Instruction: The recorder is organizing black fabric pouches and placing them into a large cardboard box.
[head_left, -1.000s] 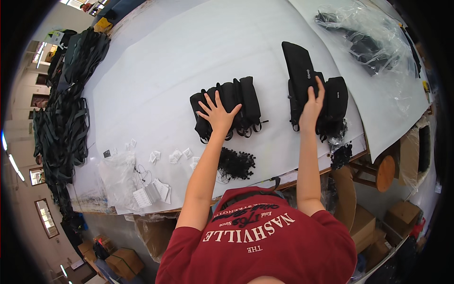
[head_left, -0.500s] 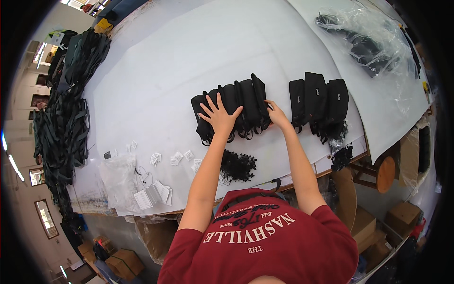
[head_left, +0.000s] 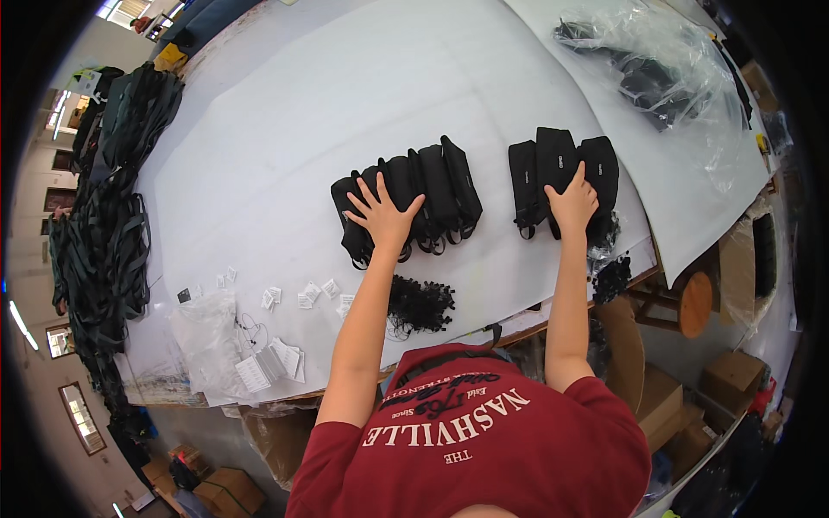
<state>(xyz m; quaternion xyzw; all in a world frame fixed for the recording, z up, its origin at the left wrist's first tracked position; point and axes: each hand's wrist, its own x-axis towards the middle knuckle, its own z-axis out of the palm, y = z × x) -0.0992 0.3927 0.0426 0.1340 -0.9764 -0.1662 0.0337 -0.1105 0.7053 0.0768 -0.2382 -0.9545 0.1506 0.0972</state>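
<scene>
Several black fabric pouches (head_left: 440, 186) stand packed side by side in a row on the white table, with short loops at their near ends. Over the left part of this row my left hand (head_left: 386, 220) rests with its fingers spread. To the right is a smaller group of black pouches (head_left: 557, 148), fanned slightly apart. My right hand (head_left: 573, 205) is on the middle pouch of that group, its thumb and index finger apart and other fingers partly curled; no firm grip shows.
A heap of small black pieces (head_left: 421, 304) lies nearer me, and another dark heap (head_left: 611, 278) by the table edge. White tags (head_left: 309, 293), a stack of cards (head_left: 269, 367) and clear plastic (head_left: 205, 337) are left. Black straps (head_left: 99, 250) hang far left; plastic-wrapped dark goods (head_left: 656, 78) lie far right.
My right hand has left the right end of the long row and moved right onto the smaller group. My left hand stays spread on the row. The whole view has shifted slightly.
</scene>
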